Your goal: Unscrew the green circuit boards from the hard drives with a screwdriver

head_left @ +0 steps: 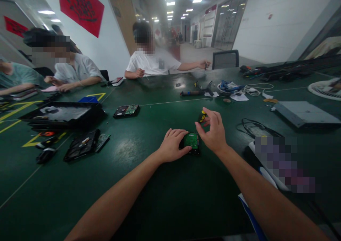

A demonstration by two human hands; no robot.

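Left hand (172,145): half spread over the left side of the small black box, thumb on top near the close end. Can't tell if it's really gripping or just resting. If it's only resting, I'd guess the box could skid or twist under any push.

Right hand (213,132): thumb and fingertips pinched on a yellow-and-black tool (203,116), screwdriver handle by the look of it. Fingertip hold only, so a bump could make it drop, imo.

Black box (195,152): flat on the green table (162,202), between the hands, with its green board (191,140) facing up. Bare board, so a dropped or slipping tool could scratch it.

Tool tip: can't make it out. Left thumb sits right on the board, so a slip leftwards might jab it.

Spare bits: open black case (80,146) on the left with a loose board (103,142) beside it, another drive (126,111) farther off. Similar-looking stuff, so parts could get mixed up.
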